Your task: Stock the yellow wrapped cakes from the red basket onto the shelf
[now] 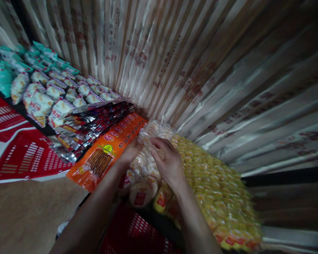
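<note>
Your left hand [131, 152] and right hand [167, 160] both close on the clear snack packs [145, 165] between the orange packets [108, 151] and yellow packs [214, 183]; they seem light, crinkly, slippery, so hold their edges.

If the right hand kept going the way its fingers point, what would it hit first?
Probably the clear snack packets its fingertips already touch; the right hand points up-left at them, with the striped curtain behind. Depth is unclear.

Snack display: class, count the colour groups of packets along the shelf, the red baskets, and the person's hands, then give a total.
Teal packets: 1 group
White packets: 1
Silver packets: 1
Orange packets: 1
Clear packets: 1
Yellow packets: 1
Red baskets: 3
Hands, left hand, right hand: 2
Total: 11
</note>
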Demonstrator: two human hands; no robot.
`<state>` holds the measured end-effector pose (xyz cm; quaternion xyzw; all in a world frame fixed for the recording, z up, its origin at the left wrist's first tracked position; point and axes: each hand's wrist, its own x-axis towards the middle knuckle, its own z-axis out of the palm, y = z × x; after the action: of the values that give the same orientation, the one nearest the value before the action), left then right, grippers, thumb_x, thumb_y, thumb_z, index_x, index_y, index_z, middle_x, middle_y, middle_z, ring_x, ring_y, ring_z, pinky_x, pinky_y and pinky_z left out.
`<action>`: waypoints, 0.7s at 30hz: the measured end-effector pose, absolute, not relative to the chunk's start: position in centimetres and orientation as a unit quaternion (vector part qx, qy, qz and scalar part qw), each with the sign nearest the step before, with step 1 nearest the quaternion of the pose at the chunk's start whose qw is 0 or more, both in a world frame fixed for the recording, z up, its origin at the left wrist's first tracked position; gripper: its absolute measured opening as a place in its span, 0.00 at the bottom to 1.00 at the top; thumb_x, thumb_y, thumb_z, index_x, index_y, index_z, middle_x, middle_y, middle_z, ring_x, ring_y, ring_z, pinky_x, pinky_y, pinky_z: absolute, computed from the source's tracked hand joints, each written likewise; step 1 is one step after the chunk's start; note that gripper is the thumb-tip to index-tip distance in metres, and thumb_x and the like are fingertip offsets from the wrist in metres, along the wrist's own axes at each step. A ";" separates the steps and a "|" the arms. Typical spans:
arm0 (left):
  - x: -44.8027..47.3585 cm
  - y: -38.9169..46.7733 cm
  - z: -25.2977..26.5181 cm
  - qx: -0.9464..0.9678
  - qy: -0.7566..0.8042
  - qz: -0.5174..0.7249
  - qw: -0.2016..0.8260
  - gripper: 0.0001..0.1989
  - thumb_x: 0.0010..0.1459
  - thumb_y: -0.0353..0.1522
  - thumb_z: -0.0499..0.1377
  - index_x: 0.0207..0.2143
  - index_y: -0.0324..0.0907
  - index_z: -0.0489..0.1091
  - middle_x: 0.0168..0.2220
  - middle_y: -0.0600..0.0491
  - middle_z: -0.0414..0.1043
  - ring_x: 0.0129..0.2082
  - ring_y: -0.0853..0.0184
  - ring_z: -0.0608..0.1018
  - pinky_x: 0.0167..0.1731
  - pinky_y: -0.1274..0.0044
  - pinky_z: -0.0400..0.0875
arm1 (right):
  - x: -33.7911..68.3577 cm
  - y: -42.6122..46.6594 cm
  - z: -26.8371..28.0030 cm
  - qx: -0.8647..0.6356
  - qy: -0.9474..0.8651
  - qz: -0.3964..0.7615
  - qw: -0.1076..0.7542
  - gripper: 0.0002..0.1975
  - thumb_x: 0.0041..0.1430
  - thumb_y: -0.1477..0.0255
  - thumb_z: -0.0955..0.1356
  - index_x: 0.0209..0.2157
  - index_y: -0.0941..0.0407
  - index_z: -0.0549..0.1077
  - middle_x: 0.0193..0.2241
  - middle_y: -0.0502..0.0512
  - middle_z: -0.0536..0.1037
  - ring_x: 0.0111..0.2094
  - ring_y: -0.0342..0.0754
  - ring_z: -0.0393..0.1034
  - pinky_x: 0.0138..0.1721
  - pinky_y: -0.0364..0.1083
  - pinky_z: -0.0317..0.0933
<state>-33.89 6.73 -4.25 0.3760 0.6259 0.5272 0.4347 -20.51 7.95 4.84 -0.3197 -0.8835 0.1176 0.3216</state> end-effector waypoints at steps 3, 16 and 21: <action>-34.0 6.1 -3.9 0.373 0.618 0.535 0.440 0.25 0.58 0.39 0.50 0.57 0.43 0.58 0.56 0.50 0.63 0.54 0.61 0.67 0.53 0.71 0.61 | -18.4 3.1 3.0 -0.338 -0.875 0.132 0.321 0.13 0.61 0.68 0.61 0.46 0.52 0.70 0.40 0.55 0.74 0.42 0.45 0.71 0.43 0.45 0.67; -33.8 4.5 -3.2 0.408 0.686 0.465 0.383 0.25 0.58 0.39 0.51 0.57 0.43 0.58 0.58 0.49 0.61 0.58 0.59 0.63 0.57 0.72 0.55 | -17.0 -5.8 -5.6 -0.493 -0.844 0.054 0.204 0.27 0.55 0.73 0.64 0.57 0.50 0.58 0.61 0.62 0.56 0.45 0.53 0.71 0.30 0.45 0.72; -33.7 4.1 -3.0 0.410 0.705 0.443 0.372 0.27 0.57 0.40 0.52 0.58 0.42 0.57 0.58 0.47 0.60 0.58 0.57 0.63 0.57 0.71 0.55 | -17.7 -6.2 -5.8 -0.521 -0.830 0.022 0.198 0.29 0.55 0.72 0.64 0.59 0.51 0.55 0.62 0.64 0.53 0.48 0.56 0.69 0.27 0.46 0.72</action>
<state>-33.70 4.07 -2.97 0.4097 0.7051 0.4432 0.3722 -17.65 -6.25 -5.84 -0.5213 -0.8299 0.0221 0.1975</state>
